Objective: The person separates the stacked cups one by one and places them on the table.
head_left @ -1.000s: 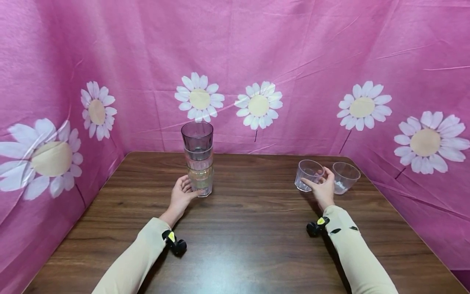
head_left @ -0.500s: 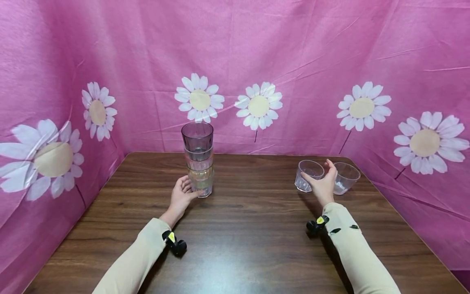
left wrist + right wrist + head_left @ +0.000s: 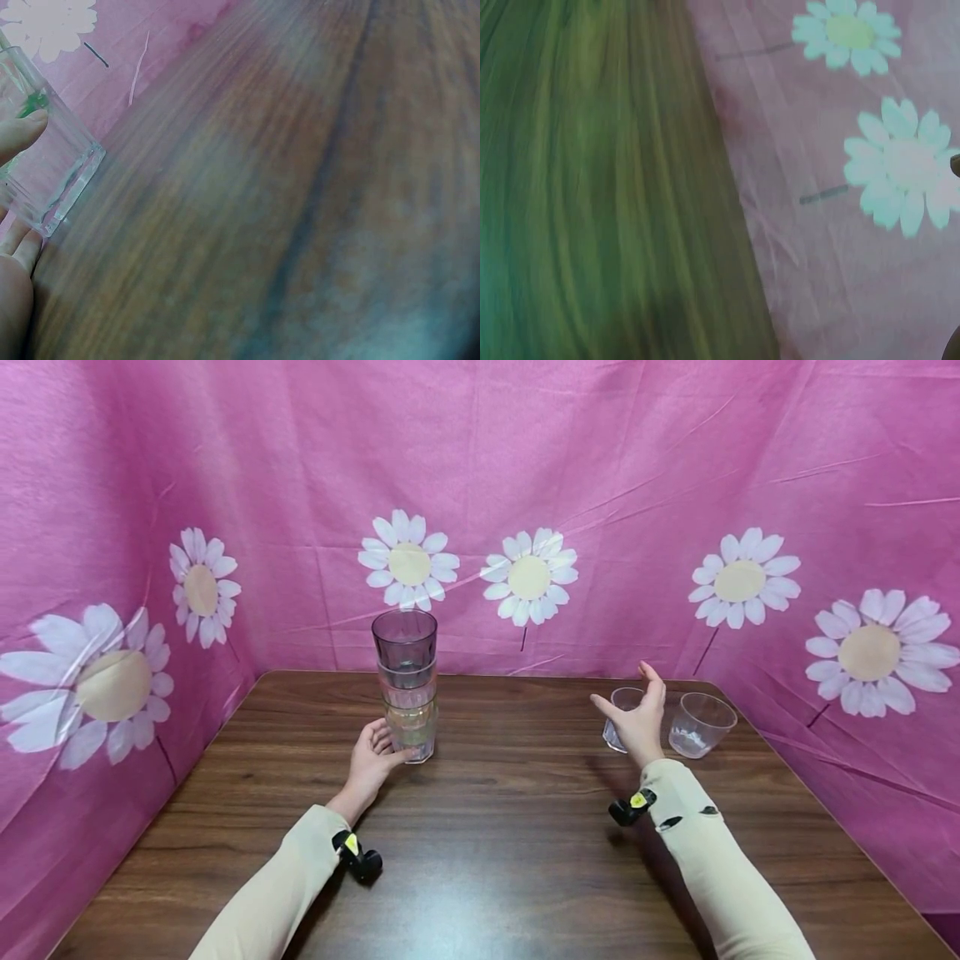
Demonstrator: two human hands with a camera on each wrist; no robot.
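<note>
In the head view a stack of nested clear plastic cups stands upright at the left of centre, a dark purple cup (image 3: 405,647) on top, with pinkish and yellowish ones below. My left hand (image 3: 370,764) grips the bottom cup (image 3: 423,745), thumb in front, fingers behind. The left wrist view shows the thumb (image 3: 24,135) across the bottom cup's wall (image 3: 66,161). My right hand (image 3: 639,722) is raised with thumb and fingers spread and nothing between them. Behind it, partly hidden, stands a colourless cup (image 3: 613,737); another colourless cup (image 3: 702,733) stands to its right.
A brown wood-grain table (image 3: 487,827) bears all the cups. Pink cloth (image 3: 480,460) with white daisies hangs behind the table and along both sides. A small black camera sits on each wrist (image 3: 360,860). The right wrist view shows mostly table edge and cloth.
My right hand has let go of the left colourless cup, opened wider and risen slightly leftward in front of it. The left hand and the stack have stayed still.
</note>
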